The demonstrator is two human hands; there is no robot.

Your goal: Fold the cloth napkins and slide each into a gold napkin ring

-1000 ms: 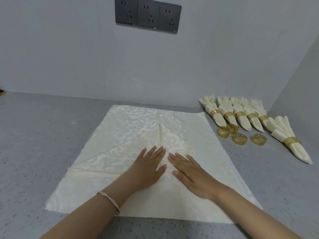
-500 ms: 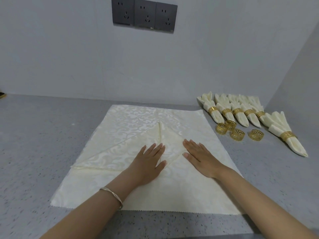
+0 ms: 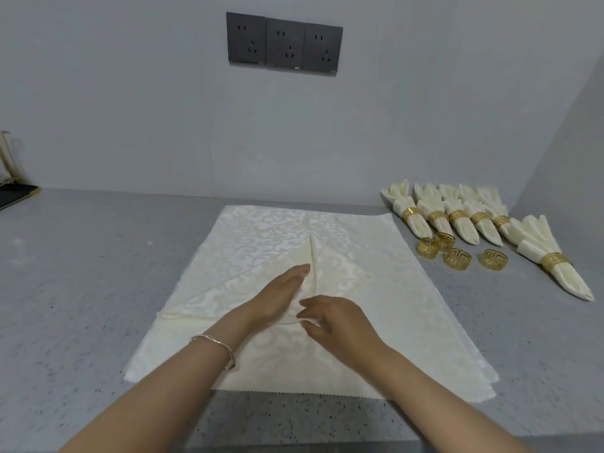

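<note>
Counter (image 3: pixel 81 289): grey, speckled, meeting the wall at the back.
Spread napkin (image 3: pixel 408 305): cream, patterned, flat at the middle, corners folded in to a centre seam.
Right of the spread napkin, toward the wall: six folded napkins (image 3: pixel 468 232), each in a gold band, in a row.
Between that row and the spread napkin: four loose gold rings (image 3: pixel 459 261).
Far left of the spread napkin: dark tray (image 3: pixel 16 194), partly cut off.
</note>
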